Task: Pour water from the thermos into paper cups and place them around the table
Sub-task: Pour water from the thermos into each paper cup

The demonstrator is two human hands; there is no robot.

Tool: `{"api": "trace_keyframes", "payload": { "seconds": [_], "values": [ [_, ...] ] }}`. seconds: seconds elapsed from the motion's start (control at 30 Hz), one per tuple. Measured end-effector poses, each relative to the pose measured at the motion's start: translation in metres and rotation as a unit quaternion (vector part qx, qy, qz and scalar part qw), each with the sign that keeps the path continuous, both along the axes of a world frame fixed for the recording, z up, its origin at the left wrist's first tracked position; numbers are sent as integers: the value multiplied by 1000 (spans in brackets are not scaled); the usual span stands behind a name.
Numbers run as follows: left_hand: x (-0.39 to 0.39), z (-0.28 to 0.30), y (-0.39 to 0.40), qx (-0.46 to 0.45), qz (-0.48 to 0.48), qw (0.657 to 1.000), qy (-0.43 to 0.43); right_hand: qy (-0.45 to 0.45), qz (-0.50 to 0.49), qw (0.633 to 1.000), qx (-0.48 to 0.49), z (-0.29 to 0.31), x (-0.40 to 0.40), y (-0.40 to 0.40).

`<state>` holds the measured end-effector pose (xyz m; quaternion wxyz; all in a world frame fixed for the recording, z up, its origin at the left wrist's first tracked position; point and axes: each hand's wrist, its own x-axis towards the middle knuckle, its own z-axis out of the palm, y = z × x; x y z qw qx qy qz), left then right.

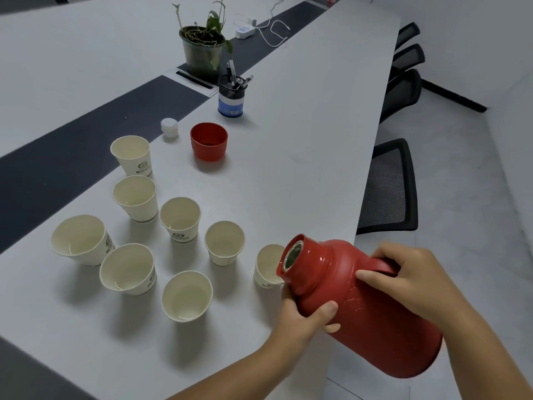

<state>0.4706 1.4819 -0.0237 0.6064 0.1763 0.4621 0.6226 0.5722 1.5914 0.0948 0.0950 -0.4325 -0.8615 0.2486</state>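
Note:
A red thermos (372, 319) is tilted over, its open mouth above a paper cup (266, 268) near the table's right edge. My right hand (409, 280) grips its handle. My left hand (310, 316) holds the body from below, just under the neck. Several other white paper cups (180, 217) stand upright in a cluster to the left on the grey table (288, 157). The thermos's red cap (209, 145) and white stopper (169, 127) rest farther back. No stream of water is visible.
A pen holder (232, 96) and a potted plant (203, 50) stand farther along the table, beside a dark centre strip (72, 157). A white charger with cables (245, 31) lies beyond. Black mesh chairs (389, 189) line the table's right edge.

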Motion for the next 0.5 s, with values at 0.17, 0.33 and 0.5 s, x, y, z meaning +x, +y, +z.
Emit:
{"api": "trace_keyframes", "payload": {
  "seconds": [0.17,0.33,0.5],
  "values": [
    [-5,9,1,18,-18,999,35,55,-24,998,-15,-6,12,-4],
    [-6,15,1,20,-34,994,102,99,-46,994,-18,-12,26,-9],
    [-12,26,10,32,-47,967,247,154,-73,985,-28,-11,41,-19]
  ]
}}
